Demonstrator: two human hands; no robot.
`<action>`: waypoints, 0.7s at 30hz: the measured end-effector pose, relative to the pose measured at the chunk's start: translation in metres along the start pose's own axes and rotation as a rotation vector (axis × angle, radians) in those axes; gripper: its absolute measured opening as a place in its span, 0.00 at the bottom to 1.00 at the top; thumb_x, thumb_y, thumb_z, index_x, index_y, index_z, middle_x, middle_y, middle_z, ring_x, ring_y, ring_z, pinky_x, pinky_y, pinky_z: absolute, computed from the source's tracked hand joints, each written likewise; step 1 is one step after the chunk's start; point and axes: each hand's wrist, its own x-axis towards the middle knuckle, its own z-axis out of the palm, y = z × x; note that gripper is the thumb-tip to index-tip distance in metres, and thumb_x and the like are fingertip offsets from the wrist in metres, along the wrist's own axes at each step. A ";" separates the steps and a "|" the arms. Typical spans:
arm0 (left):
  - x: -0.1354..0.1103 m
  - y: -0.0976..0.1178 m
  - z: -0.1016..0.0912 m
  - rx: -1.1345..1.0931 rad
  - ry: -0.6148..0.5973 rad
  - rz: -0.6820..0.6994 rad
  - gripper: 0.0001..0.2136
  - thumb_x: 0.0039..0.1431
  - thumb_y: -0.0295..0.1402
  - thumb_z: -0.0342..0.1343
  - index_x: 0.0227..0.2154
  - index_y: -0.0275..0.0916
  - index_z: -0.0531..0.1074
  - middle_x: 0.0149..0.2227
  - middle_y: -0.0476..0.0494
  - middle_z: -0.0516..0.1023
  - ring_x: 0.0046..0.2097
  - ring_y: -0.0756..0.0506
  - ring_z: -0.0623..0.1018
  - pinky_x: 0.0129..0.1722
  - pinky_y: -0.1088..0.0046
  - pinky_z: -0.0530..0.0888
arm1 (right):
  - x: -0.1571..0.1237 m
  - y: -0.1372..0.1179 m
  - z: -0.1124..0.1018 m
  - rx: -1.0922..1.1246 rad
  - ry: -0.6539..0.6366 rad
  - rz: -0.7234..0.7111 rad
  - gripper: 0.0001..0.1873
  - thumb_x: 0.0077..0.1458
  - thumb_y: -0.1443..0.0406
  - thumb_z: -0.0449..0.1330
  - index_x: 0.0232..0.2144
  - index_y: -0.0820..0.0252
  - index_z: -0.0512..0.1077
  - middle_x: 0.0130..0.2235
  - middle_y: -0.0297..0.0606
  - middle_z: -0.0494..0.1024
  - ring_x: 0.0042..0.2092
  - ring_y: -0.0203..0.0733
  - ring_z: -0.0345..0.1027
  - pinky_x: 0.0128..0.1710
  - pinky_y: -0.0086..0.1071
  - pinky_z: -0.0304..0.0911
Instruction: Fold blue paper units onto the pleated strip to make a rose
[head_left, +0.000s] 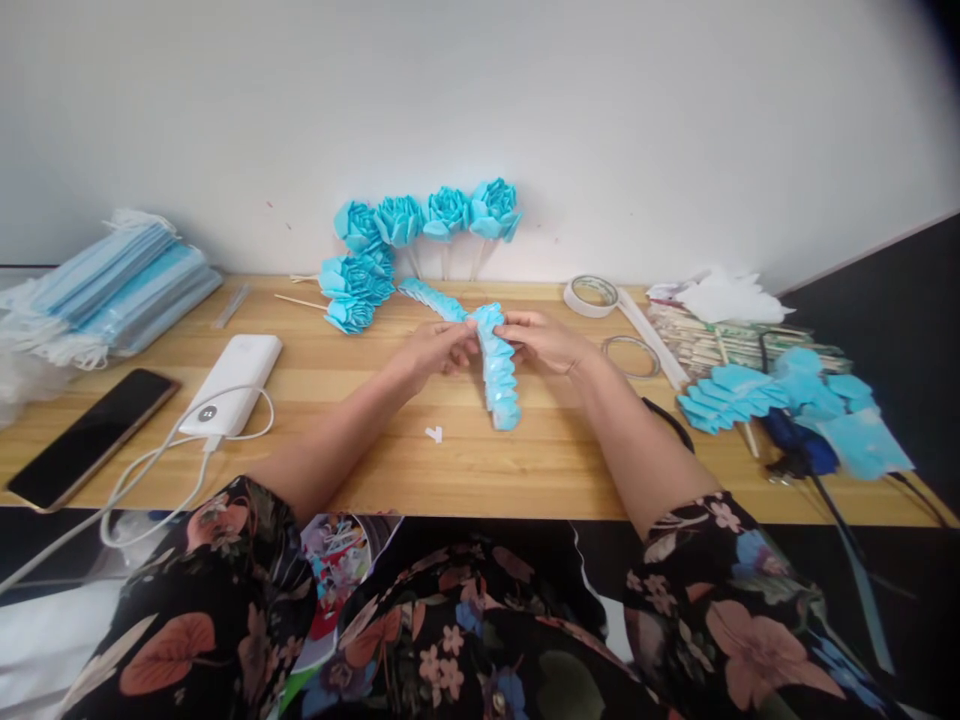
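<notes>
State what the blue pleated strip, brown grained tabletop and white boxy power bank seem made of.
Blue pleated strip: probably thin nonwoven fabric or paper, with glossy patches and soft overlapping folds. Tabletop: wood or laminate, satin, given its banded grain. Power bank: likely plastic; smooth, evenly white shell.

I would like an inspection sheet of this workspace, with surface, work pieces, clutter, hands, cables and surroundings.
Surface: wooden table, small white scrap on it.
Work pieces: pleated blue strip between the hands; blue flowers on sticks behind, some leaning on the wall.
Clutter: phone, power bank and mask stack at left; tape roll and blue pieces at right.
Hands: left hand and right hand have fingers at the strip's upper part, one on each side.
Cables: white cable plugged into the power bank, hanging past the table edge.
Surroundings: pale wall; dark area at right, unclear.
</notes>
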 end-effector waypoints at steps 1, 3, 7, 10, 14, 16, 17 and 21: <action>0.001 0.000 -0.001 0.002 0.014 0.015 0.18 0.51 0.46 0.67 0.27 0.34 0.74 0.27 0.47 0.76 0.25 0.53 0.72 0.22 0.79 0.67 | -0.001 -0.001 0.004 -0.019 0.005 0.005 0.18 0.45 0.55 0.70 0.36 0.59 0.77 0.31 0.32 0.77 0.31 0.35 0.71 0.29 0.28 0.68; 0.002 0.000 -0.002 0.002 0.036 0.034 0.16 0.50 0.41 0.68 0.24 0.34 0.72 0.24 0.49 0.74 0.24 0.54 0.71 0.21 0.80 0.66 | -0.003 -0.002 0.011 -0.046 0.020 0.005 0.17 0.45 0.55 0.70 0.35 0.59 0.76 0.31 0.33 0.78 0.32 0.37 0.72 0.29 0.29 0.70; 0.004 -0.003 -0.006 0.008 0.081 0.050 0.14 0.50 0.37 0.67 0.21 0.35 0.70 0.22 0.50 0.72 0.23 0.54 0.70 0.21 0.79 0.64 | -0.006 -0.001 0.019 -0.029 0.079 -0.011 0.17 0.45 0.53 0.70 0.30 0.60 0.76 0.29 0.34 0.76 0.31 0.36 0.71 0.29 0.28 0.72; 0.005 -0.005 -0.008 0.037 0.096 0.070 0.12 0.51 0.37 0.65 0.21 0.34 0.71 0.23 0.49 0.73 0.23 0.55 0.69 0.21 0.79 0.64 | -0.005 0.001 0.020 0.002 0.131 0.010 0.22 0.45 0.47 0.69 0.27 0.61 0.76 0.28 0.36 0.75 0.31 0.37 0.70 0.29 0.30 0.72; 0.006 -0.007 -0.008 0.085 0.093 0.089 0.12 0.52 0.37 0.64 0.20 0.34 0.71 0.22 0.49 0.73 0.22 0.55 0.68 0.21 0.79 0.63 | -0.002 0.003 0.026 -0.028 0.151 0.023 0.24 0.43 0.45 0.69 0.28 0.61 0.75 0.28 0.35 0.75 0.30 0.36 0.69 0.29 0.29 0.70; 0.007 -0.008 -0.007 0.104 0.096 0.109 0.12 0.53 0.36 0.63 0.20 0.34 0.72 0.22 0.49 0.73 0.22 0.55 0.68 0.21 0.79 0.63 | 0.000 0.005 0.032 -0.024 0.198 -0.012 0.23 0.42 0.47 0.70 0.27 0.60 0.74 0.26 0.32 0.74 0.28 0.34 0.66 0.28 0.28 0.66; 0.007 -0.009 -0.006 0.112 0.098 0.117 0.12 0.54 0.35 0.62 0.20 0.34 0.71 0.22 0.50 0.73 0.21 0.56 0.67 0.21 0.79 0.63 | 0.001 0.007 0.035 -0.015 0.223 -0.037 0.22 0.42 0.48 0.70 0.26 0.60 0.73 0.25 0.30 0.73 0.27 0.33 0.65 0.27 0.28 0.64; 0.006 -0.010 -0.006 0.127 0.110 0.118 0.11 0.55 0.32 0.60 0.19 0.35 0.70 0.20 0.52 0.71 0.20 0.56 0.66 0.20 0.79 0.62 | 0.002 0.014 0.042 0.013 0.251 -0.100 0.23 0.45 0.45 0.66 0.24 0.58 0.70 0.24 0.30 0.71 0.27 0.33 0.63 0.29 0.28 0.63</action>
